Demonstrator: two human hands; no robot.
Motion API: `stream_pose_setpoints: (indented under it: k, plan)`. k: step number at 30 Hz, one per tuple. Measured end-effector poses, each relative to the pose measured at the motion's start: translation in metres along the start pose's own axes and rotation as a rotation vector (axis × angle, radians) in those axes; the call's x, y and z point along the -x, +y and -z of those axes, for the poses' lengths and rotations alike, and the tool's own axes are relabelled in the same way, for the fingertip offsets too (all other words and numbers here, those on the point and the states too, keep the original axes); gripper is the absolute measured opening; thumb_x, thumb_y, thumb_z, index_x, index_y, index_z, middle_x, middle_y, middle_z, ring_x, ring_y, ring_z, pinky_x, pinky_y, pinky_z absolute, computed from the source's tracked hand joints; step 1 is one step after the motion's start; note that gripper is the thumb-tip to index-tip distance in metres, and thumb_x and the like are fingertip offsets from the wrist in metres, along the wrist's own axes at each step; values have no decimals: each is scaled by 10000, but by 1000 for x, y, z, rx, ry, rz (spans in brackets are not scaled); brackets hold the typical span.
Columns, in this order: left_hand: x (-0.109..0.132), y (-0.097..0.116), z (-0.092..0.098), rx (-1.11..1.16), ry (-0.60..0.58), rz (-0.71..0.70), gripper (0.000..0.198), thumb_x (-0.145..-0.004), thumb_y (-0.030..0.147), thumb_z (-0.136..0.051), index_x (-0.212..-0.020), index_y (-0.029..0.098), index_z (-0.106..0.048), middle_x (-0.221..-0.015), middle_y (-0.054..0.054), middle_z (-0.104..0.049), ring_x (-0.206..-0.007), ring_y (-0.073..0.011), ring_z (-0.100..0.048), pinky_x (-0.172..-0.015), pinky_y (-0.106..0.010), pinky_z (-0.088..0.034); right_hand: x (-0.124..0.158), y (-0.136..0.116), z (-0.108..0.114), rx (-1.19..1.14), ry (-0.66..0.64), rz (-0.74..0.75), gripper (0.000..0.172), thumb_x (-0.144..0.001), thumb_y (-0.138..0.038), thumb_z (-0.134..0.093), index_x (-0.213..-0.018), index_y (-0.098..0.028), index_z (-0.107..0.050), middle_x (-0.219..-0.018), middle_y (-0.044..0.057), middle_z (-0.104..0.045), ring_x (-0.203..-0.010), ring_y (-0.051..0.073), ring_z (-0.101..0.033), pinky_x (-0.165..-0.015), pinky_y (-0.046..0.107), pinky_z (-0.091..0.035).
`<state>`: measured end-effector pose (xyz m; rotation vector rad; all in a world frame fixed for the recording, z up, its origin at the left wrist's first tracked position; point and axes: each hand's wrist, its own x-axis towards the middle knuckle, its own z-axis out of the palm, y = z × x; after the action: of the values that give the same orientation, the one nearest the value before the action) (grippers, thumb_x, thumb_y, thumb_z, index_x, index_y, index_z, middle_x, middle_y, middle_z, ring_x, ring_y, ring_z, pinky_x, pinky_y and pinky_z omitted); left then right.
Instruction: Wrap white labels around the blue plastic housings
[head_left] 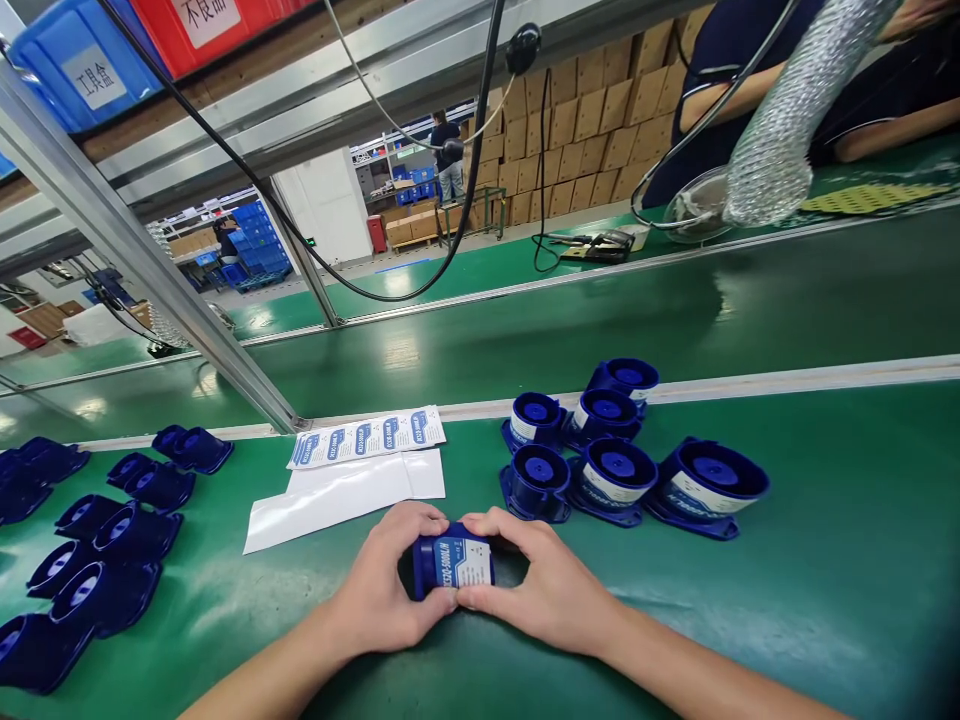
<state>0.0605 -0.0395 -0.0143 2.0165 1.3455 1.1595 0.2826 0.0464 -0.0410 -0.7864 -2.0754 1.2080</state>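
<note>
Between my two hands is a dark blue plastic housing [427,565], lying on its side with a blue-and-white label [469,563] on its curved wall. My left hand [390,580] grips its left end, thumb below and fingers above. On the other side my right hand [536,580] pinches it the same way, its thumb pressed at the label's lower edge. Beyond my hands lie a printed label sheet [367,438] and blank white backing strips [330,508]. To the right stand several labelled round blue housings [615,470].
Several blue housings without visible labels [105,580] stand in rows at the left of the green bench [825,480]. A metal post [165,230] rises behind them, and a black cable [375,297] loops down. Across the belt, a person [705,120] sits near a silver duct [787,130].
</note>
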Motion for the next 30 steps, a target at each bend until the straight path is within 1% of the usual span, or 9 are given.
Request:
stream_pose_setpoints:
  k: [6, 13, 17, 19, 21, 22, 25, 28, 30]
  plan:
    - [-2, -2, 0, 35, 27, -113, 655, -760, 130, -861, -1343, 304, -615, -1251, -116, -714, -1134, -299, -704, -982, -476, -574, 0, -1, 0, -20, 2, 18, 485, -723, -389, -956, -1134, -256, -735, -1226, 72, -801, -1143, 353, -753, -963, 409, -602]
    - [-5, 1, 0, 46, 58, -103, 594, -759, 184, -914, -1287, 300, -668, -1219, -118, -754, -1105, -299, -732, -941, -454, -595, 0, -8, -1, -144, -4, 4, 376, -744, -330, -930, -1062, -253, -744, -1128, 48, -813, -1068, 326, -771, -881, 370, -617]
    - [-5, 6, 0, 52, 68, -104, 539, -779, 183, -910, -1261, 293, -695, -1215, -118, -765, -1100, -291, -732, -948, -459, -593, 3, -7, -3, -214, 0, -21, 346, -760, -374, -910, -1040, -241, -755, -1156, 80, -814, -1133, 350, -763, -939, 407, -625]
    - [-5, 8, -1, 44, 81, -104, 436, -793, 179, -892, -1185, 270, -724, -1190, -120, -779, -1058, -282, -735, -915, -444, -593, 5, -7, -4, -240, 4, -42, 331, -758, -415, -913, -1000, -242, -769, -1171, 102, -824, -1161, 370, -762, -974, 448, -622]
    - [-6, 11, -3, 30, 99, -103, 209, -841, 168, -841, -1010, 238, -741, -1055, -101, -805, -940, -247, -735, -859, -411, -583, 6, -7, -5, -250, 13, -60, 226, -825, -458, -851, -867, -250, -773, -1125, 114, -846, -1162, 380, -769, -997, 493, -613]
    - [-7, 12, -3, 24, 101, -98, 113, -868, 161, -808, -919, 224, -730, -967, -87, -807, -877, -227, -725, -832, -395, -574, 6, -7, -6, -247, 20, -58, 228, -864, -466, -807, -790, -254, -762, -1089, 114, -857, -1155, 381, -774, -1008, 512, -605]
    - [-8, 14, -5, 29, 89, -66, 128, -912, 156, -747, -803, 205, -700, -823, -63, -790, -791, -198, -694, -797, -367, -552, 5, -8, -7, -261, 35, -51, 307, -893, -458, -758, -664, -257, -721, -1015, 109, -866, -1124, 370, -785, -996, 512, -610]
    - [-7, 13, -6, 52, 98, -3, 34, -922, 219, -768, -910, 209, -737, -870, -67, -793, -829, -208, -691, -801, -361, -551, 4, -8, -6, -344, -9, -116, 257, -872, -475, -782, -774, -239, -756, -994, 100, -847, -1006, 324, -800, -902, 447, -655]
    - [-7, 12, -8, 45, 113, 60, 63, -948, 270, -751, -963, 209, -747, -897, -70, -782, -860, -217, -691, -807, -358, -549, 4, -9, -7, -354, -41, -144, 263, -853, -468, -803, -954, -228, -768, -1021, 84, -818, -985, 301, -783, -904, 434, -656]
